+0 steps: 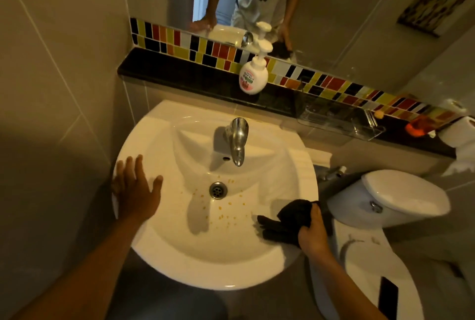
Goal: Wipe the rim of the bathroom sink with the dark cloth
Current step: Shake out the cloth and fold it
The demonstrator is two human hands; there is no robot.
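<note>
Right hand (314, 232) fingers clamp the dark cloth (288, 222) against the sink (205, 265) rim's right side: wiping under way. Left hand (135, 191), fingers spread, braces the left rim. Next, likely sweep onward toward the tap (237, 139).

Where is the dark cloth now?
In the head view, the dark cloth lies on the sink rim's right side, gripped by the right hand, beside the toilet.

Two bare forearms, no sleeves, watch or rings visible, ending in the left hand (135, 188) and the right hand (314, 232).
</note>
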